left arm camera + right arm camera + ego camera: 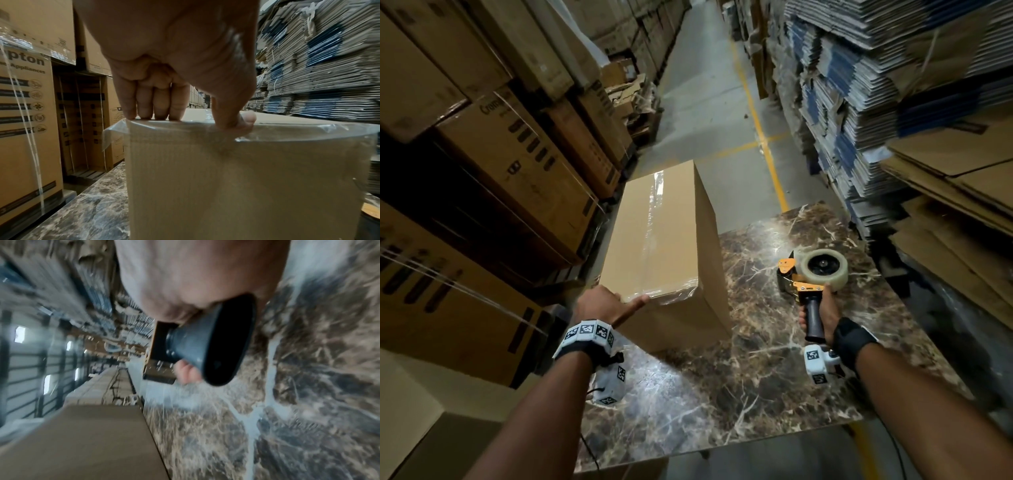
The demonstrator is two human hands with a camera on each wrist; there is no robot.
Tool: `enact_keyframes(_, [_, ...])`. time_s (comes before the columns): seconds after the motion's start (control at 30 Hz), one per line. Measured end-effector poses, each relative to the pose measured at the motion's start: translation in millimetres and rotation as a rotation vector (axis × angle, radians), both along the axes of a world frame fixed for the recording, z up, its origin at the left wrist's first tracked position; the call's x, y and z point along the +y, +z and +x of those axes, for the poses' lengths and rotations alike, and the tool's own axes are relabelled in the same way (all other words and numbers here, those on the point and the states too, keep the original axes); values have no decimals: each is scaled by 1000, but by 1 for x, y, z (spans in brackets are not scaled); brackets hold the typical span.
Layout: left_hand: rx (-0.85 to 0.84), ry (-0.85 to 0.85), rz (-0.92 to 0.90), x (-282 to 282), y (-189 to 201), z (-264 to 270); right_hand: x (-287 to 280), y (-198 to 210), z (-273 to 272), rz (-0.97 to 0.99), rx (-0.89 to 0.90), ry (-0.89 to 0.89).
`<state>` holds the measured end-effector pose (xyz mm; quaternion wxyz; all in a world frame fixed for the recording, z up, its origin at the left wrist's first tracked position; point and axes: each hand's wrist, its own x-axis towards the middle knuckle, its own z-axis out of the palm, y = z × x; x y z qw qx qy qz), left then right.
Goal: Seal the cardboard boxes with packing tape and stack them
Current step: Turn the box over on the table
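A plain cardboard box [661,240] stands on the left part of the marble table [756,377], with clear tape [654,219] running along its top and folded over the near edge. My left hand [606,303] rests at the box's near top left corner. In the left wrist view its fingers [156,104] touch the top edge and the thumb presses the tape [287,131] onto the near face of the box [236,186]. My right hand [822,315] grips the black handle [205,345] of an orange tape dispenser [815,270], which lies on the table right of the box.
Tall stacks of printed cartons [500,154] line the left side. Piles of flattened cardboard [859,85] stand on the right, close to the table. A concrete aisle with a yellow line [756,130] runs ahead. Another carton [414,411] sits low at the left.
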<state>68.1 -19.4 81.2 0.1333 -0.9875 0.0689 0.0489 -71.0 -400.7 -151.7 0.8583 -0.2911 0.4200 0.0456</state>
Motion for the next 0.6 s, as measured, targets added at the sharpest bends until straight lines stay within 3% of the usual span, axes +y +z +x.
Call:
enact_keyframes(0.03, [4,1,2,0,0,0,3,4,3,-94,57,-12])
enact_keyframes(0.1, [12,6,17,-1,0,0,10,11,9,-467,312,-71])
enact_keyframes(0.17, [18,19,27,-3,2,1,21,24,17,-764,556,-246])
enact_keyframes(0.23, [23,34,14,-4,5,-1,36,35,31,-953,562,-397])
enact_keyframes(0.3, [37,42,18,-6,7,-3,56,38,51,-1120,333,-423])
enact_keyframes(0.47, [39,60,56,-6,6,-3,137,73,70,-1376,-374,-85])
enact_keyframes(0.6, [12,44,70,-6,2,-3,174,63,67,-1440,-690,-35])
